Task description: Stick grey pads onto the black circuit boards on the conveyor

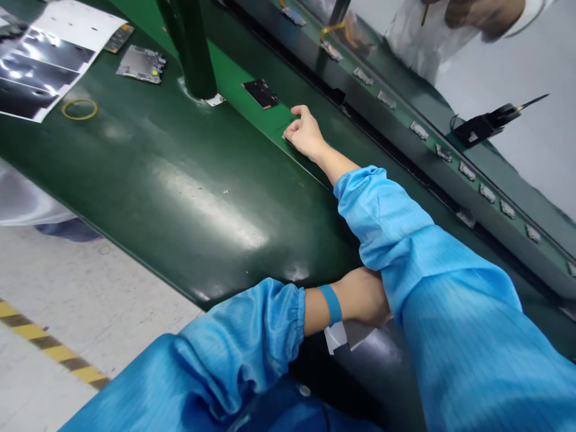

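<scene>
My right hand [306, 135] reaches out over the bright green strip of the bench, its fingers curled and bent downward. A thin dark edge shows under its fingertips; what it belongs to is mostly covered by the hand. Just beyond lies a flat black circuit board [261, 93] with copper-coloured edges. Close to my body, my left hand [366, 297] rests low over the bench, wearing a blue wristband [331, 305]. The right sleeve hides its fingers. Below that wrist, a folded white and grey piece [337, 337] sticks out, partly covered.
A green post [191, 54] rises from the bench [180, 156]. Left of it lie a metal-shielded board [141, 63], a yellow ring [80, 109] and a sheet with black film [45, 66]. Several small metal parts [419, 130] line the rail beside a black tool [488, 125]. Another person's hand [486, 15] is opposite.
</scene>
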Motion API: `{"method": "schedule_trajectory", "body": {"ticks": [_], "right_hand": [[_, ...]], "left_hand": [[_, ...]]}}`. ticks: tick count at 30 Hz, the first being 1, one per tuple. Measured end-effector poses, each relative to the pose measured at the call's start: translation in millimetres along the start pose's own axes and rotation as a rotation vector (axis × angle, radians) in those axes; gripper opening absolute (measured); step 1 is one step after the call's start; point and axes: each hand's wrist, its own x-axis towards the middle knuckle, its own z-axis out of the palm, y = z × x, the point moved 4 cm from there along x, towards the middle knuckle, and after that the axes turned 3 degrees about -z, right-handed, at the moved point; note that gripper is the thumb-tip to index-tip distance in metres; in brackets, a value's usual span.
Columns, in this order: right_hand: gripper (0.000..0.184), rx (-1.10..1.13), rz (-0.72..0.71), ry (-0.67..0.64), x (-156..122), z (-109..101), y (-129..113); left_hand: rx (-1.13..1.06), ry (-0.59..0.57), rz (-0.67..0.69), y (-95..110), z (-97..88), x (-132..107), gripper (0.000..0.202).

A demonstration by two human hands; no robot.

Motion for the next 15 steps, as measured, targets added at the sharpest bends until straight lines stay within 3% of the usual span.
{"method": "schedule_trajectory", "body": {"ticks": [15], "right_hand": [[0.057, -0.245, -0.097, 0.007, -26.9, -16.7, 5.4]], "left_hand": [[-0.049, 0.071, -0.011, -6.9, 20.8, 0.5, 0.025]]}}
